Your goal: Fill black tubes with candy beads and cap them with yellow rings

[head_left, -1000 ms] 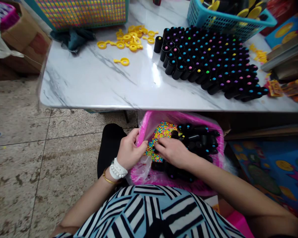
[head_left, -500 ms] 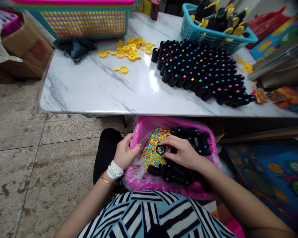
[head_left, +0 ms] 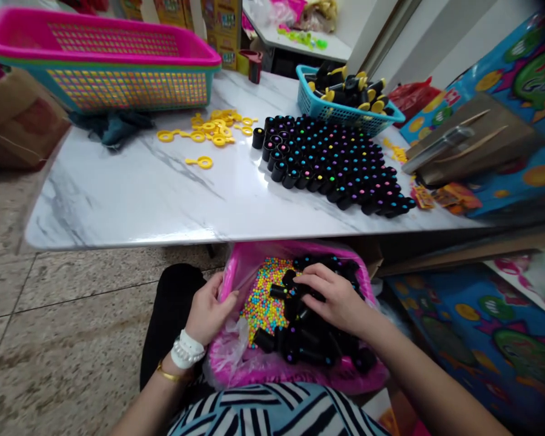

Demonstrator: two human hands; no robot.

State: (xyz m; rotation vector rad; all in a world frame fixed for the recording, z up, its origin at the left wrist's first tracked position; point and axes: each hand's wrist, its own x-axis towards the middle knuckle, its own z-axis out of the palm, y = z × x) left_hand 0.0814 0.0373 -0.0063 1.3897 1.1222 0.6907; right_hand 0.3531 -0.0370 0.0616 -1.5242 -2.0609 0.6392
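A pink basket (head_left: 231,280) lined with clear plastic sits below the table edge. My left hand (head_left: 211,310) grips its left rim, thumb over the inside. Small multicoloured candy balls (head_left: 266,297) fill the basket's left part. Black tubes (head_left: 315,342) lie heaped over the rest, some with coloured balls showing at their ends. Over this heap, my right hand (head_left: 333,297) has its fingers and thumb curled around a black tube, partly hidden beneath them. Just left of the fingertips, another black tube (head_left: 279,291) lies on the balls.
On the marbled table (head_left: 149,206) stand many black tubes (head_left: 327,157) in close rows. Yellow ring-shaped pieces (head_left: 215,128) lie left of them. A blue basket (head_left: 313,106) holds black tubes with yellow parts. Stacked baskets (head_left: 131,85) and a dark cloth (head_left: 111,128) are at left.
The view has tilted up, showing more behind the table. My right hand has moved from the balls to the black tubes; the ball-filled tube end no longer faces up in its fingers.
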